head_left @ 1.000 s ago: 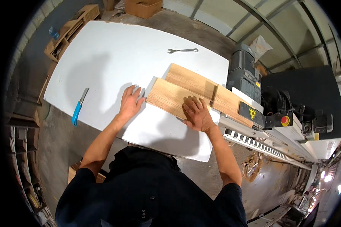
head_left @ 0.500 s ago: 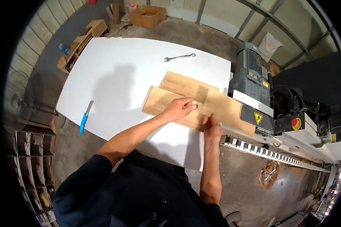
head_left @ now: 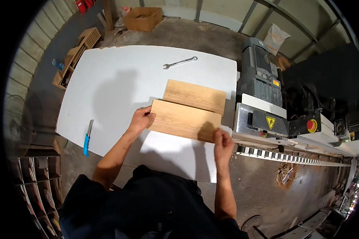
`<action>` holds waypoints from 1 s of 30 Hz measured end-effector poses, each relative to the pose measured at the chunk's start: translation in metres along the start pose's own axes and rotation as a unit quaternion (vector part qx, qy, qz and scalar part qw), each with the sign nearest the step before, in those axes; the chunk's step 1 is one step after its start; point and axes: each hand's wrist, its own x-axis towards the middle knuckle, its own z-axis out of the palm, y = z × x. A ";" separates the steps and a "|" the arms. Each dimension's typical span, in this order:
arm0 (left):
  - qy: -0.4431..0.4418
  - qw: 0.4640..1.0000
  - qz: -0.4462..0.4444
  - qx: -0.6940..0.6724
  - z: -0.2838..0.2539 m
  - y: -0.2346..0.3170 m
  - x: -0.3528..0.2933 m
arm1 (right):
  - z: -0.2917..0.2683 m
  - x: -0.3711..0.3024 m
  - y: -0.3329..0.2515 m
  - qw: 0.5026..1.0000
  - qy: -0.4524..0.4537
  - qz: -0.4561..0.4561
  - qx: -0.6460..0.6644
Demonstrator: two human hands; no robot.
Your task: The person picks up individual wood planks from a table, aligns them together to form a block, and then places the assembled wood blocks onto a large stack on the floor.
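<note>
A near wooden board [head_left: 183, 117] with light-brown grain lies at a slight slant across the front of the white table. My left hand [head_left: 141, 119] is closed round its left end, thumb on top. At the opposite end my right hand [head_left: 223, 140] has its fingers curled in on the board's near right corner. Just behind lies a second wooden board [head_left: 195, 95] of the same look, partly overlapped by the near one. Whether another board lies under the near one, I cannot tell.
The white table [head_left: 111, 59] also carries a wrench [head_left: 180, 63] at the back and a blue-handled knife [head_left: 87, 139] at the left edge. To the right stands a machine with a grey motor [head_left: 257, 65], a red stop button [head_left: 311, 126] and a roller rail [head_left: 291, 158].
The board that lay across the machine's end at the right is gone from there. My left hand has shifted left to the near board's end; my right hand is now at its right corner.
</note>
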 end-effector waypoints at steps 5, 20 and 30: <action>0.079 0.936 0.122 0.319 0.004 0.020 0.049 | -0.010 0.089 0.047 0.918 0.041 -0.159 -0.361; 0.009 1.000 -0.014 -0.001 0.025 0.057 0.114 | 0.022 0.115 0.002 0.999 0.029 0.002 -0.012; 0.062 0.957 0.071 0.274 -0.006 -0.005 0.001 | 0.003 0.006 0.040 0.946 0.046 -0.097 -0.305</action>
